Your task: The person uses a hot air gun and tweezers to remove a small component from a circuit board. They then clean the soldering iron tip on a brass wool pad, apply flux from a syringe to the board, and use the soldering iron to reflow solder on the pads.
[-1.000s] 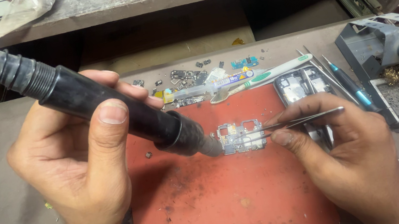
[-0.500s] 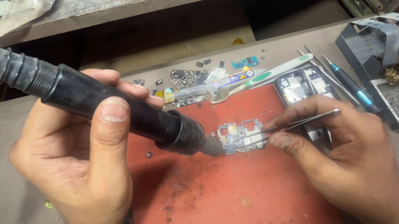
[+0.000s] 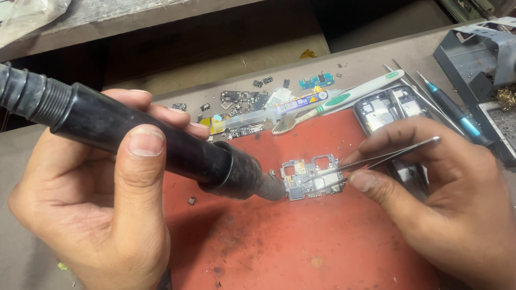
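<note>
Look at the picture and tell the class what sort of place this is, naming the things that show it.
Most likely a phone repair bench. The left hand aims a hot-air tool at a small circuit board on a red mat, the right hand holds tweezers, and a soldering stand sits nearby.

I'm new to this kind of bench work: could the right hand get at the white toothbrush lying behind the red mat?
Probably yes. The toothbrush lies in the open just past the circuit board, nothing over it. But the right hand is pinching tweezers, so it would need to free its fingers first.
</note>
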